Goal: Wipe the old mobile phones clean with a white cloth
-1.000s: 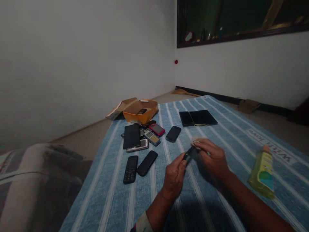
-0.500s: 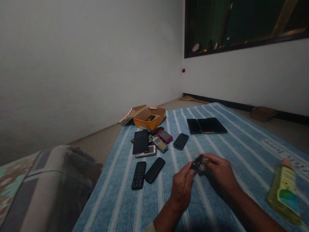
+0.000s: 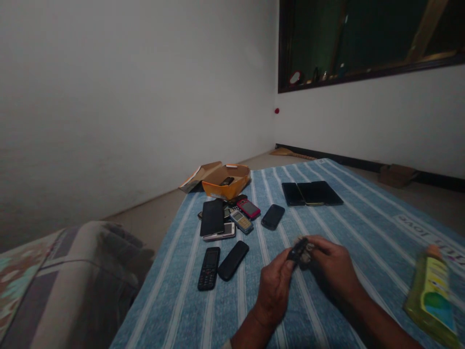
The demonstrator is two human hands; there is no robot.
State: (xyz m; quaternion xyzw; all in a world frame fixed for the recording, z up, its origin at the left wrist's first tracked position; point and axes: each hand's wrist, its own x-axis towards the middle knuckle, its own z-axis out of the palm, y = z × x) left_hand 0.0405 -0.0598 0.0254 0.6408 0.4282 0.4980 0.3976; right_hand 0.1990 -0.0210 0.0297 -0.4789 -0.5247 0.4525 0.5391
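Above the striped cloth, my left hand (image 3: 274, 281) is closed on one end of a small dark mobile phone (image 3: 296, 252), much of it covered by fingers. My right hand (image 3: 333, 264) pinches a crumpled greyish cloth (image 3: 308, 253) against the phone's other end. To the left of my hands lie a black keypad phone (image 3: 209, 269), upright toward me, and a plain black phone (image 3: 233, 261) with its back up. Farther off, a dark touchscreen phone (image 3: 273, 216) rests by itself.
A pile holds a black flat phone (image 3: 212, 218), a pink phone (image 3: 249, 208) and a blue-grey phone (image 3: 241, 221). Behind it stands an open orange box (image 3: 227, 189). Dark tablets (image 3: 319, 193) lie at the back right. A yellow-green bottle (image 3: 432, 298) lies at the right.
The view has tilted slightly, so everything sits a little lower. Both hands keep their holds; the cloth and the phone have shifted slightly between the fingers.
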